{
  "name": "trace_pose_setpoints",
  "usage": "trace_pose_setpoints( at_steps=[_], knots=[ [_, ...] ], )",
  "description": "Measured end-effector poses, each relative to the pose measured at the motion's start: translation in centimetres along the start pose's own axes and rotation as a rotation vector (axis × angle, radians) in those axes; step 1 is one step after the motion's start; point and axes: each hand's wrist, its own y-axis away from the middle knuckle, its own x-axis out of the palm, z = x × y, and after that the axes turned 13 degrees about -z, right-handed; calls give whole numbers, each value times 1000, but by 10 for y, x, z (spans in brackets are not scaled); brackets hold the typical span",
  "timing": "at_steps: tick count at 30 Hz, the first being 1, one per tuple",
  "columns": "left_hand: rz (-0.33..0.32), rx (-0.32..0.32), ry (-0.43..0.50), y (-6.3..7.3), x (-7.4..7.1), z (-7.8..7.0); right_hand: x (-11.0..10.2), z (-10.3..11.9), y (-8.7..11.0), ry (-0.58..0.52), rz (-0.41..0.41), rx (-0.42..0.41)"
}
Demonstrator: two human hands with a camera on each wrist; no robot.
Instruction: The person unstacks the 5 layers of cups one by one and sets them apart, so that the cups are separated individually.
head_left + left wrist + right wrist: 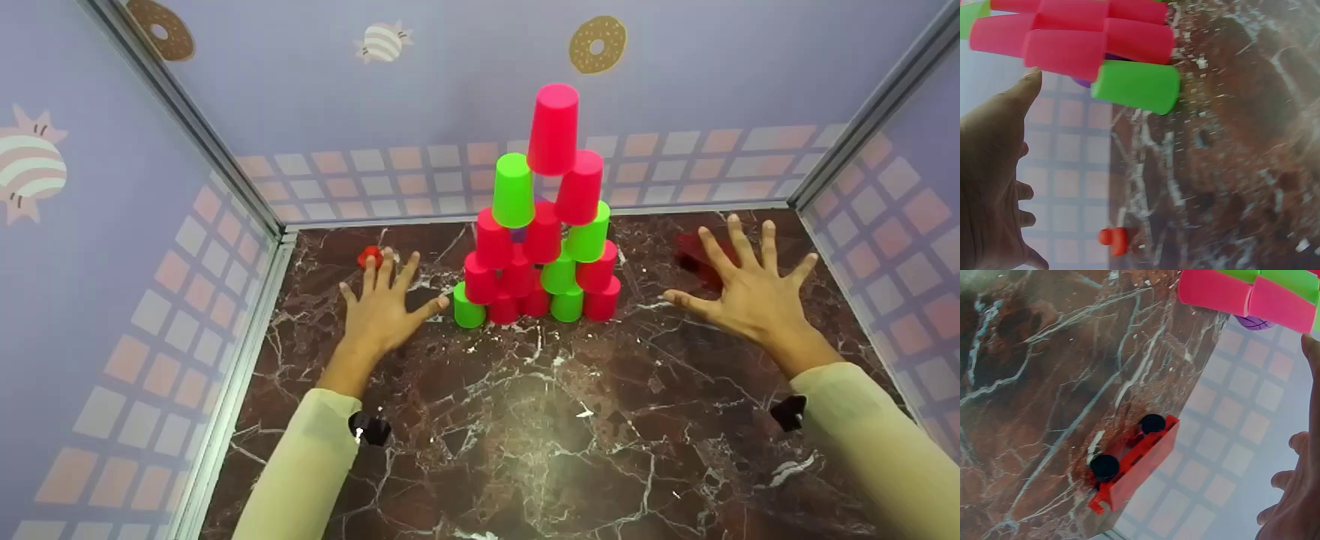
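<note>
A tall stack of upside-down pink and green cups point(517, 271) stands on the dark marbled table point(540, 420), with one pink cup point(555, 131) at the very top. To the left of the stack, my left hand point(380, 319) hovers with fingers spread, its thumb pointing toward the green cup point(469, 307) at the bottom left corner. On the other side, my right hand point(754, 300) is spread too and holds nothing. Both hands look apart from the cups in the head view. In the left wrist view the thumb overlaps a pink cup point(1067, 53); contact cannot be told.
A red toy with black wheels point(1140, 464) sits near my right hand by the back wall. A small red-orange object point(1118, 241) lies beyond my left fingers. Something purple point(1253, 322) shows behind the stack. Patterned panels point(465, 82) enclose the back and sides.
</note>
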Motion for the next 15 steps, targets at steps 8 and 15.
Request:
trace_pose_setpoints(
  at_steps=[8,15],
  knots=[
    [82,16,121,5,36,-2,-14,23,-14,-9,-45,-35],
    [98,-9,238,5,67,-7,-33,46,-33,-20,-95,-85]
  ],
)
